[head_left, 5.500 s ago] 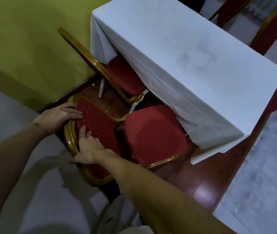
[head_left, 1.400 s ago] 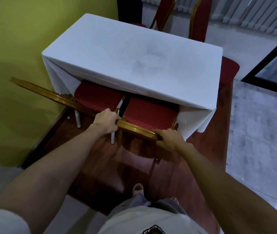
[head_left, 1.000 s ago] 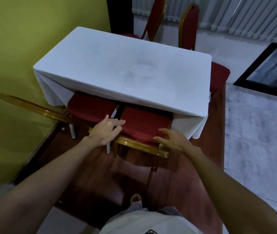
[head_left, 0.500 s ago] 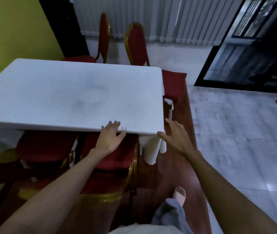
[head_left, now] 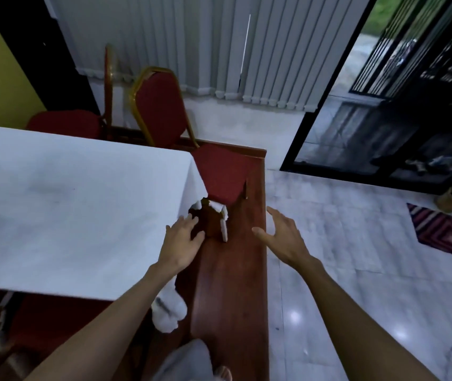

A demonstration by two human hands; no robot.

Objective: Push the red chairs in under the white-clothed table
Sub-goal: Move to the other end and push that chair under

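Observation:
The white-clothed table (head_left: 62,204) fills the left half of the view. My left hand (head_left: 182,243) hovers open over its right edge, holding nothing. My right hand (head_left: 284,237) is open in the air above the edge of the wooden platform (head_left: 233,284), fingers spread. A red chair with a gold frame (head_left: 161,105) stands at the table's far right corner, its seat (head_left: 223,171) sticking out past the cloth. A second red chair (head_left: 65,121) stands behind the table's far side. Red seats under the near edge (head_left: 54,312) show at the bottom left.
Grey marble floor (head_left: 356,270) lies a step below the platform on the right. Vertical blinds (head_left: 219,45) cover the far wall. A dark doorway with a grille (head_left: 411,92) opens at the right, with a striped rug (head_left: 447,232) near it. Yellow wall at the left.
Both hands let go of the near chair's gold back after it went under the table. My view has moved right along the table toward its far right corner; both hands are now open.

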